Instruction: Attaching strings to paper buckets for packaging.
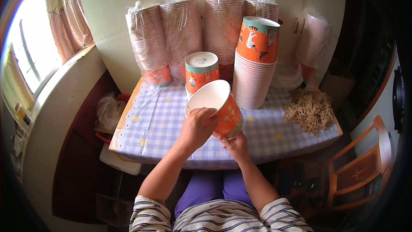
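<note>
A large orange paper bucket [231, 115] with a white inside is held tilted above the table's near part, its mouth facing up and to the left. My left hand [197, 125] is closed over its rim on the near left side, some fingers hidden inside. Down at the bucket's green-edged base, my right hand [235, 145] grips it from below, with the fingers partly hidden. Just behind stands a short stack of upside-down paper buckets [201, 75]. To its right rises a taller upside-down stack [254, 79], topped by an orange bucket.
Several plastic-wrapped bucket stacks [148, 43] line the table's back, and another wrapped stack [313, 43] stands at the far right. Tangled tan twine [310, 111] lies on the right of the checked tablecloth [159, 122]. A wooden chair [358, 167] is at the right.
</note>
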Motion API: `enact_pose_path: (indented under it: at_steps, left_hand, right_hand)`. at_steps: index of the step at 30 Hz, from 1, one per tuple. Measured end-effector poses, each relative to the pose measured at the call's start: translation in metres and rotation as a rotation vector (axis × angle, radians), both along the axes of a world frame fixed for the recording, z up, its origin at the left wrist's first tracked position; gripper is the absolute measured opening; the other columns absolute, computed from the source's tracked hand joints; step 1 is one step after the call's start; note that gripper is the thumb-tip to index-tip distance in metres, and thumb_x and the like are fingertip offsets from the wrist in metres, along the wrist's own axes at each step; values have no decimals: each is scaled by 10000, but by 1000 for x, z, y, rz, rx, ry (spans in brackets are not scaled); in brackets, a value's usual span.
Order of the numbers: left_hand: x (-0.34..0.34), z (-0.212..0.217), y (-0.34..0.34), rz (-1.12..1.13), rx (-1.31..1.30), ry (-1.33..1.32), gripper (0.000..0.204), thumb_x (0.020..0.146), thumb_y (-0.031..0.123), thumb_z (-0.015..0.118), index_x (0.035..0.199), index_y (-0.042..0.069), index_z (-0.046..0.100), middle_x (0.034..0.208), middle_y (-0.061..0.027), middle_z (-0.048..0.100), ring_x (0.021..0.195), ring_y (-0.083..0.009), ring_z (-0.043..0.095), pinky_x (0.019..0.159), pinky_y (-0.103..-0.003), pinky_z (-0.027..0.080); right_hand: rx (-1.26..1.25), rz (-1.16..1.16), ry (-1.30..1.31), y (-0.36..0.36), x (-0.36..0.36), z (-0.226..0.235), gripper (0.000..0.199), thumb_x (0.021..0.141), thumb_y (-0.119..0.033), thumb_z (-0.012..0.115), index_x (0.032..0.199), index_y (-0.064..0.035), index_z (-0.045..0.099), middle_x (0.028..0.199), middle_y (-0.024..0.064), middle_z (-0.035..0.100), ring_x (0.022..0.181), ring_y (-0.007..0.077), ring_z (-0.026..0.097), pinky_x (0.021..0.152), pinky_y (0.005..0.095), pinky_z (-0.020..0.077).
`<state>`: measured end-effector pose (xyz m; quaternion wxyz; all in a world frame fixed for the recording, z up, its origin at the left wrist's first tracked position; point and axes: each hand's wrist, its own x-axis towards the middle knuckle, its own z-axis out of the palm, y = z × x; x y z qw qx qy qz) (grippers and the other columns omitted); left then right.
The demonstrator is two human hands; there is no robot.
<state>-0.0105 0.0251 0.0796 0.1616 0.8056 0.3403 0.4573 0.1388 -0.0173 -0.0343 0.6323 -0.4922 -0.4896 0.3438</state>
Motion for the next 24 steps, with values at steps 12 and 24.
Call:
enact_pose_path:
  at_steps: [12, 24]
  left_hand:
    - [-46, -59, 20, -10, 129, -116, 167, 735, 104, 731, 877, 64, 652, 850, -74, 638, 790, -255, 594, 765, -352, 440]
    - [-42, -140, 69, 174, 41, -116, 82, 727, 71, 657, 809, 69, 661, 870, -98, 634, 843, -292, 598, 747, -384, 467]
  right_hand:
    - [561, -197, -1091, 25, 103, 138, 188, 709, 4, 695, 852, -54, 586, 756, 151, 629, 692, 331, 629, 583, 408, 500]
    - [859, -340, -1974, 164, 65, 266, 37, 766, -65, 530, 738, -79, 510, 742, 84, 584, 730, 250, 621, 646, 349, 506]
